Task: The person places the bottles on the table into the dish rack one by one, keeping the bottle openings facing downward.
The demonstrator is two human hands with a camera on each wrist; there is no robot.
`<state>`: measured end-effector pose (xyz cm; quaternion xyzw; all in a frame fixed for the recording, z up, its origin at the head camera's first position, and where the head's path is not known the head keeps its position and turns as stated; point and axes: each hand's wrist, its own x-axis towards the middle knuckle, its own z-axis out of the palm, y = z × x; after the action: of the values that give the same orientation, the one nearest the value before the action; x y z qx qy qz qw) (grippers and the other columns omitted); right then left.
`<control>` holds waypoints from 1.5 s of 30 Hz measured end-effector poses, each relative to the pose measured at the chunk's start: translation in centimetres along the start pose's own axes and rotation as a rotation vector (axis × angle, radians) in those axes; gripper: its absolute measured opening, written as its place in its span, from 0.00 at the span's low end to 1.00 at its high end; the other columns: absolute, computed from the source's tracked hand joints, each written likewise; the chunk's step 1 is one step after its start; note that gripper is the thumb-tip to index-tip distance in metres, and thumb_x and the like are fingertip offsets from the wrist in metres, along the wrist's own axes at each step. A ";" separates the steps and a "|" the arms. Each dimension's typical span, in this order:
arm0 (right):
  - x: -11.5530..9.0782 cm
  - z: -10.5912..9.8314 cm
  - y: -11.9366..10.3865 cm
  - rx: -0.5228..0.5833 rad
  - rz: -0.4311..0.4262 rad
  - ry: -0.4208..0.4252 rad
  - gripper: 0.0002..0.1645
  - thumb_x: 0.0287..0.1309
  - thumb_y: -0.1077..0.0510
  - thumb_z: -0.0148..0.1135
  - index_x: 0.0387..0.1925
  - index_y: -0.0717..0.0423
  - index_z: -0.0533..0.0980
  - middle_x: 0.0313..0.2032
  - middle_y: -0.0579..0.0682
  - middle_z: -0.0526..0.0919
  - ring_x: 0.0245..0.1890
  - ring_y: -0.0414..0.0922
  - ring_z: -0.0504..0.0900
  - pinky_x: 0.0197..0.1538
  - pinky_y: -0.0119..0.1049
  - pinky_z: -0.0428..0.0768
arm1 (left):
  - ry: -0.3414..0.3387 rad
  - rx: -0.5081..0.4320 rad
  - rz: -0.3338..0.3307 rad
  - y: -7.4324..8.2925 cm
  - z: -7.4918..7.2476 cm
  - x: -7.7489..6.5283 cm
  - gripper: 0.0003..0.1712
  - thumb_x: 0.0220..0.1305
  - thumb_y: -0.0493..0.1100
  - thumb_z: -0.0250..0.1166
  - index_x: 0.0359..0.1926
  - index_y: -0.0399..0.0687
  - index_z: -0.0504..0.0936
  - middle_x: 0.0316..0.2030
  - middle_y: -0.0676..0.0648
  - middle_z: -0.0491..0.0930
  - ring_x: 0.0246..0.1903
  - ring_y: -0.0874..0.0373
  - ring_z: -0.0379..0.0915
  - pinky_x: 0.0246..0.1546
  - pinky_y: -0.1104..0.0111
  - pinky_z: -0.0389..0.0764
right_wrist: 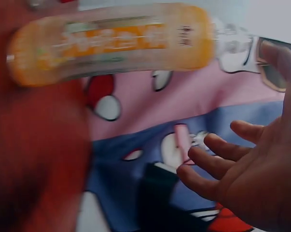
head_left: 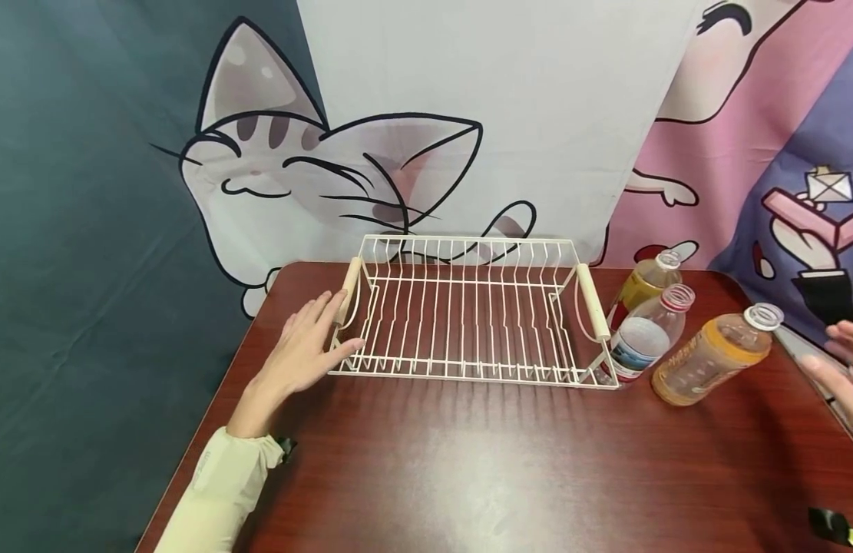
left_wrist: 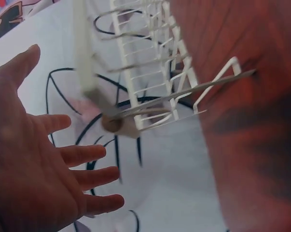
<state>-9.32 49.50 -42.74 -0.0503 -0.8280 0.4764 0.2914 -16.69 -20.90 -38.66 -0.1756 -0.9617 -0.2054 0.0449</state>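
Observation:
A white wire dish rack (head_left: 467, 379) stands on the dark red table, with a pale handle at each end. My left hand (head_left: 296, 353) is beside its left handle (head_left: 351, 283), fingers spread; the left wrist view shows a gap between the fingers and the handle. At the right edge of the head view is my right hand (head_left: 846, 380), partly cut off. In the right wrist view its fingers are apart and hold nothing, with an orange-labelled plastic bottle (right_wrist: 116, 41) nearby. That bottle is upright and uncapped on the table, right of the rack.
Between the rack and the orange-labelled bottle stands a clear bottle (head_left: 649, 334) with a red neck ring. Behind it is a bottle with a yellow label (head_left: 640, 288). A cartoon-printed cloth (head_left: 523, 77) hangs behind the table (head_left: 467, 461).

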 end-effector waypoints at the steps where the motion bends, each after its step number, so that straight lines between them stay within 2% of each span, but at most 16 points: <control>1: -0.2 -0.3 1.6 -0.007 -0.007 -0.044 0.38 0.62 0.72 0.54 0.71 0.49 0.63 0.61 0.33 0.70 0.58 0.26 0.69 0.54 0.14 0.62 | 0.004 -0.015 -0.001 -0.1 0.4 -0.1 0.51 0.64 0.64 0.61 0.77 0.46 0.52 0.72 0.32 0.55 0.71 0.37 0.49 0.64 0.36 0.49; 2: -0.5 -0.4 2.9 -0.019 -0.018 -0.084 0.40 0.61 0.74 0.55 0.72 0.48 0.61 0.62 0.34 0.68 0.58 0.26 0.68 0.54 0.14 0.62 | 0.011 -0.033 -0.002 -0.1 0.8 -0.3 0.51 0.64 0.63 0.62 0.77 0.44 0.52 0.71 0.32 0.56 0.71 0.37 0.50 0.64 0.37 0.50; 4: -1.3 -0.2 3.3 -0.043 -0.029 -0.161 0.42 0.63 0.72 0.55 0.74 0.46 0.57 0.63 0.33 0.64 0.60 0.25 0.65 0.53 0.13 0.61 | 0.026 -0.061 -0.004 -0.1 1.7 -0.4 0.51 0.64 0.62 0.62 0.77 0.42 0.51 0.71 0.31 0.57 0.70 0.38 0.51 0.65 0.39 0.52; 8: -2.9 1.0 0.1 -0.072 0.029 -0.264 0.44 0.65 0.69 0.56 0.74 0.40 0.52 0.60 0.28 0.61 0.61 0.23 0.60 0.57 0.12 0.56 | 0.056 -0.111 -0.023 -0.1 3.2 -0.7 0.51 0.64 0.61 0.63 0.77 0.43 0.51 0.70 0.32 0.58 0.69 0.36 0.53 0.65 0.41 0.55; 10: -3.3 1.5 -1.2 -0.091 0.055 -0.307 0.44 0.66 0.67 0.57 0.75 0.41 0.49 0.60 0.27 0.60 0.60 0.22 0.58 0.56 0.11 0.55 | 0.064 -0.129 -0.037 -0.2 3.8 -0.9 0.50 0.65 0.61 0.63 0.77 0.45 0.51 0.70 0.32 0.58 0.69 0.35 0.54 0.64 0.42 0.57; 15: -4.0 2.5 -1.7 -0.142 0.115 -0.353 0.47 0.67 0.62 0.59 0.77 0.40 0.45 0.62 0.31 0.59 0.59 0.22 0.58 0.50 0.09 0.55 | 0.042 -0.197 -0.085 -0.3 4.7 -1.3 0.49 0.65 0.61 0.62 0.78 0.50 0.51 0.69 0.33 0.60 0.68 0.37 0.56 0.63 0.42 0.60; 17: -4.1 2.8 -1.2 -0.142 0.131 -0.351 0.48 0.66 0.62 0.61 0.77 0.38 0.46 0.62 0.32 0.60 0.59 0.23 0.58 0.49 0.10 0.57 | 0.027 -0.226 -0.100 -0.4 4.8 -1.4 0.47 0.66 0.62 0.61 0.77 0.51 0.53 0.68 0.33 0.61 0.68 0.37 0.55 0.63 0.41 0.60; 21: -4.2 3.3 -0.4 -0.136 0.146 -0.344 0.49 0.64 0.61 0.64 0.76 0.36 0.48 0.61 0.32 0.61 0.57 0.22 0.60 0.46 0.11 0.60 | 0.034 -0.252 -0.096 -0.4 4.9 -1.3 0.41 0.66 0.61 0.61 0.74 0.50 0.61 0.65 0.35 0.65 0.65 0.38 0.62 0.60 0.42 0.65; 25: -4.3 3.9 -0.2 -0.128 0.143 -0.330 0.49 0.62 0.61 0.66 0.76 0.39 0.50 0.59 0.31 0.63 0.55 0.21 0.62 0.46 0.11 0.61 | 0.059 -0.250 -0.071 -0.5 5.1 -1.2 0.38 0.66 0.59 0.61 0.72 0.49 0.66 0.60 0.36 0.69 0.58 0.39 0.69 0.56 0.44 0.69; 28: -4.4 4.4 -0.2 -0.138 0.158 -0.314 0.49 0.61 0.60 0.67 0.76 0.41 0.51 0.59 0.31 0.64 0.52 0.20 0.64 0.45 0.11 0.62 | 0.062 -0.277 -0.076 -0.6 5.2 -1.2 0.40 0.67 0.59 0.61 0.74 0.51 0.61 0.61 0.36 0.69 0.57 0.40 0.70 0.55 0.42 0.69; 30: -4.4 4.6 -0.2 -0.144 0.172 -0.299 0.49 0.61 0.59 0.67 0.76 0.42 0.52 0.57 0.31 0.65 0.49 0.19 0.64 0.44 0.11 0.63 | 0.055 -0.306 -0.094 -0.6 5.3 -1.3 0.43 0.67 0.59 0.61 0.77 0.56 0.55 0.65 0.37 0.66 0.58 0.39 0.69 0.56 0.41 0.68; 35: -4.4 5.1 -0.2 -0.109 0.173 -0.255 0.42 0.59 0.60 0.69 0.70 0.35 0.60 0.50 0.26 0.67 0.47 0.19 0.66 0.42 0.12 0.65 | 0.047 -0.348 -0.123 -0.6 5.3 -1.4 0.50 0.67 0.59 0.61 0.79 0.59 0.41 0.73 0.39 0.56 0.64 0.37 0.64 0.59 0.40 0.65; 40: -4.6 5.7 -0.1 -0.042 0.150 -0.241 0.37 0.58 0.65 0.68 0.61 0.30 0.64 0.47 0.23 0.69 0.47 0.20 0.68 0.42 0.12 0.67 | 0.075 -0.349 -0.112 -0.5 5.5 -1.5 0.52 0.67 0.57 0.61 0.80 0.56 0.38 0.74 0.39 0.55 0.66 0.39 0.62 0.61 0.41 0.63; 45: -4.9 6.7 -0.2 -0.011 0.160 -0.252 0.39 0.58 0.67 0.68 0.62 0.31 0.63 0.49 0.25 0.69 0.48 0.21 0.68 0.44 0.13 0.67 | 0.087 -0.359 -0.101 -0.5 5.6 -1.5 0.52 0.66 0.56 0.61 0.80 0.56 0.39 0.75 0.41 0.53 0.67 0.40 0.61 0.61 0.41 0.63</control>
<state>-8.77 42.53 -47.25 -0.0574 -0.8539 0.4962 0.1459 -15.51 -19.53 -44.17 -0.1231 -0.9144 -0.3830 0.0442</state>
